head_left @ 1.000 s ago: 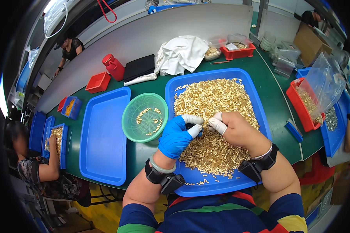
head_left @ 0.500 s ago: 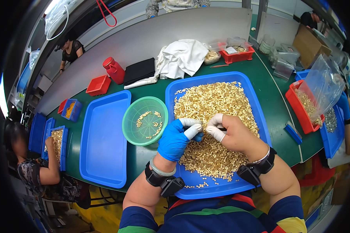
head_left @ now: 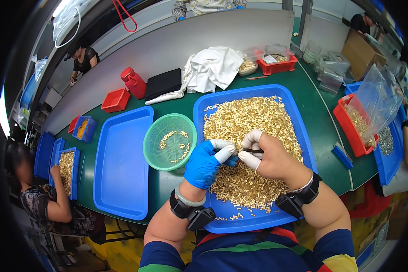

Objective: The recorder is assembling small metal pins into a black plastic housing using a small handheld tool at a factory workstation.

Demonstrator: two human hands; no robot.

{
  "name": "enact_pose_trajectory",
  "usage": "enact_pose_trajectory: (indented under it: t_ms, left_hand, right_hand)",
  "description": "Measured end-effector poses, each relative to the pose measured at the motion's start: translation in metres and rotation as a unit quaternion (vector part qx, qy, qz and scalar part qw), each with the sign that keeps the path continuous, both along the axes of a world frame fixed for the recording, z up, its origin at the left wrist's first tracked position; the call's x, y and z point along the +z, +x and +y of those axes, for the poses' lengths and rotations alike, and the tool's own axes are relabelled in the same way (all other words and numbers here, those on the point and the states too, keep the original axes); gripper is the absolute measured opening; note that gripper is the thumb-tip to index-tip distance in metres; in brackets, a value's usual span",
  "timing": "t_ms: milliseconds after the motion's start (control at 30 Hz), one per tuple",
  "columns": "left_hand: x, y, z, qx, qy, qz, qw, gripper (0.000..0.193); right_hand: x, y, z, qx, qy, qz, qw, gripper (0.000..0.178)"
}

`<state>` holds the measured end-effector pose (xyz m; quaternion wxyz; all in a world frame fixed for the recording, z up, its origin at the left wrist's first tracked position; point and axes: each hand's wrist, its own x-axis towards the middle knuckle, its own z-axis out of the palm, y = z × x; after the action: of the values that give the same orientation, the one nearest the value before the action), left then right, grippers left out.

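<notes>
My left hand [head_left: 203, 164], in a blue glove with white finger covers, is closed in a pinch. Whatever sits between its fingertips is too small to make out. White covers also wrap fingertips of my right hand [head_left: 279, 156], which grips a thin dark rod-shaped tool [head_left: 252, 150] whose tip points at the left fingertips. Both hands meet above a blue tray [head_left: 309, 156] heaped with small gold-coloured, bone-shaped metal pieces [head_left: 245, 113]. Just left of it, a green round sieve basket [head_left: 148, 146] holds several of the same pieces.
A bare-bottomed blue tray [head_left: 122, 167] lies left of the basket. Behind are a red bin [head_left: 115, 100], a red flask [head_left: 133, 83], black cloth [head_left: 163, 83] and white cloth [head_left: 213, 68]. Rightward stand a blue block-like item [head_left: 342, 156] and a red bin [head_left: 353, 127]. Other people work nearby.
The dark tool now shows more fully between the right fingers, which have shifted and spread a little along it. My left hand has hardly moved.
</notes>
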<state>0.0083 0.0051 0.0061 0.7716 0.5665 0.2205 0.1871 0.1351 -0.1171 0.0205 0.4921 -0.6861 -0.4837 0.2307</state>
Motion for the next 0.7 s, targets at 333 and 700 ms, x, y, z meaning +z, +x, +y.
enact_pose_trajectory:
  t_ms: [333, 700]
  left_hand:
    - [0.003, 0.001, 0.0, 0.036, -0.037, -0.013, 0.999, 0.014]
    - [-0.005, -0.001, 0.004, -0.004, 0.066, -0.01, 0.998, 0.018]
  right_hand:
    - [0.003, 0.0, -0.003, -0.022, 0.048, -0.003, 0.999, 0.009]
    - [-0.002, 0.006, -0.002, 0.027, 0.045, -0.002, 0.999, 0.01]
